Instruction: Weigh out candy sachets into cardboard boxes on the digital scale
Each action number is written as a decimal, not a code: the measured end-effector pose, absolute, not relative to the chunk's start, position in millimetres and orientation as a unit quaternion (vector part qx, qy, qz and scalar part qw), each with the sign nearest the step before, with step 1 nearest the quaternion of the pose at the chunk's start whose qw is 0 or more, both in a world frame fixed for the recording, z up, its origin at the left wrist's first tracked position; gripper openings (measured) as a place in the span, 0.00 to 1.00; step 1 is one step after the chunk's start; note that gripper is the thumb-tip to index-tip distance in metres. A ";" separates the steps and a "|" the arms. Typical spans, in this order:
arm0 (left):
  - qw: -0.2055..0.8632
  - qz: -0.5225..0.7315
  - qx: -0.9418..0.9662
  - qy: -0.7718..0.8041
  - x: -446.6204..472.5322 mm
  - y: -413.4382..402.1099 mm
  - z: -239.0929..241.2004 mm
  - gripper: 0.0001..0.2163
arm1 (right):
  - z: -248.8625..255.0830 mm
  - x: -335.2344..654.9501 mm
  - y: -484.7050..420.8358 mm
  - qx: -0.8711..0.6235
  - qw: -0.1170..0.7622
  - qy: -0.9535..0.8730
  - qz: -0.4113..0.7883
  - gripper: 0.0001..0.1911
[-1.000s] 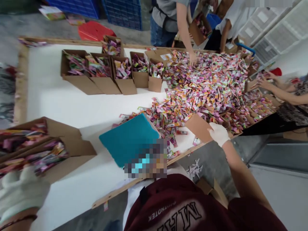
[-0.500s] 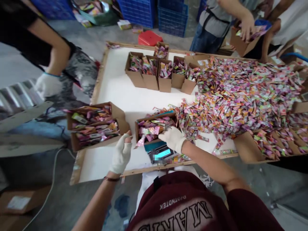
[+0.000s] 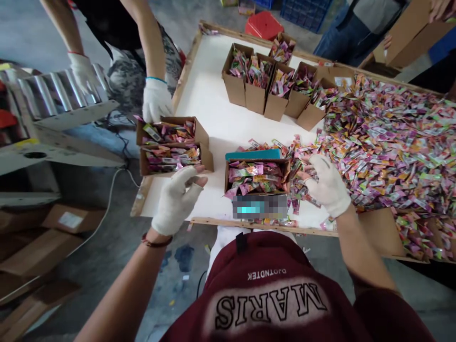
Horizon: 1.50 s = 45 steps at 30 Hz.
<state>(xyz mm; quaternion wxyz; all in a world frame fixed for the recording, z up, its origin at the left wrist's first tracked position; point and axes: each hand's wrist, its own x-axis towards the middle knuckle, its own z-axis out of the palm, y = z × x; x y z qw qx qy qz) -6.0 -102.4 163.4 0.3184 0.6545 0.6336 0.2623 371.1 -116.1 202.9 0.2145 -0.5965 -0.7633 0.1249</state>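
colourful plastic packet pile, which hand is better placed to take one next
Probably the right white-gloved hand: it is at the edge of the colourful packet pile. The left white-gloved hand is farther off, a packet-filled brown cardboard box between it and the pile.

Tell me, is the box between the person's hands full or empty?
Full, it seems: colourful packets fill the open top of the box, right up near its rim. Its bottom is hidden.

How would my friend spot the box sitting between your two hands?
Start at the white table, at the edge nearest the maroon shirt. There, between the left hand and right hand, both gloved, is an open box of small packets. Unlike the other boxes, it has a teal panel behind it and a glowing display in front.
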 end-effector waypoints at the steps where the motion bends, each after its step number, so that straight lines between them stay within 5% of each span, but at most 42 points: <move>1: 0.298 0.255 0.690 0.609 0.9 -99.1 173.8 0.19 | 203.7 366.9 -114.6 -0.590 0.214 -0.769 0.126 0.18; 7: 0.218 0.155 0.826 0.496 54.4 -80.5 207.5 0.16 | 217.5 311.4 -94.6 -0.525 0.159 -0.826 0.133 0.17; 15: 0.161 -0.071 0.828 0.533 107.2 -72.1 215.0 0.15 | 183.3 263.1 -62.0 -0.536 -0.113 -0.830 0.104 0.26; 24: 0.181 -0.089 0.816 0.542 67.4 -99.3 191.2 0.19 | 160.0 302.8 -55.3 -0.560 -0.060 -0.816 0.126 0.21; 27: 0.200 -0.074 0.821 0.530 65.7 -100.7 178.8 0.15 | 157.5 298.6 -61.1 -0.550 -0.105 -0.817 0.135 0.32; 30: 0.195 -0.058 0.810 0.550 71.2 -96.2 175.5 0.17 | 151.2 288.7 -62.0 -0.533 -0.153 -0.816 0.161 0.26; 33: 0.158 -0.074 0.797 0.578 79.8 -91.0 179.1 0.21 | 150.0 290.7 -62.3 -0.537 -0.074 -0.819 0.186 0.23; 39: 0.164 -0.139 0.798 0.564 95.1 -80.6 176.7 0.15 | 191.2 346.0 -85.5 -0.575 0.221 -0.744 0.259 0.19; 42: 0.159 -0.141 0.793 0.571 93.4 -77.0 176.0 0.15 | 218.9 394.0 -108.3 -0.624 0.253 -0.703 0.231 0.19; 45: 0.142 -0.099 0.796 0.579 85.7 -76.6 191.0 0.15 | 231.3 438.6 -130.9 -0.681 0.216 -0.695 0.084 0.22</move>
